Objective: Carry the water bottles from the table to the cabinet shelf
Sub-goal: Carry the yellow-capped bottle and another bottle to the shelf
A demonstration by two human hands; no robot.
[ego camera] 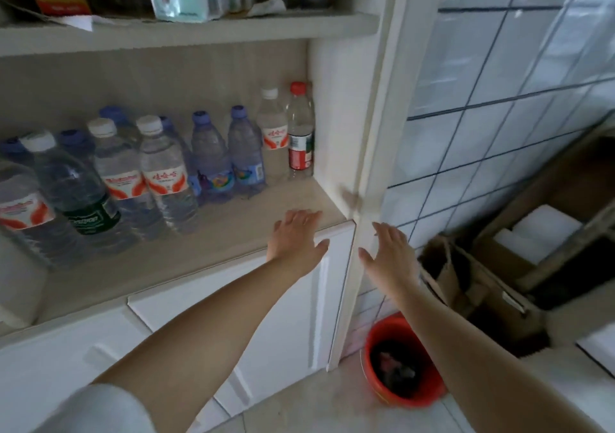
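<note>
From the head view I see both of my hands empty. My left hand is spread flat with straight fingers over the front edge of the cabinet shelf; whether the palm actually touches the board I cannot tell. My right hand hangs with fingers straight and relaxed in front of the cabinet's side post, holding nothing.

The water bottles stand upright on that shelf in a loose double row running from the left edge to the right wall. The red-capped bottle is at the far right against the wall, a white-capped one just beside it, and blue-capped ones come next. The table is not in view, so I cannot say whether any bottles are left there.

My judgement on handling: these look like thin clear plastic, full or nearly so, which makes them moderately heavy for their size and a little soft in the wall. A hard squeeze would dent the ribbed body, and the label band could be slick. I would wrap the grip round the middle, just above the label, and set each one down upright in the bare front strip of the shelf. Packed close, they could topple one another if nudged.

Beside the cabinet a red bucket sits on the floor.
</note>
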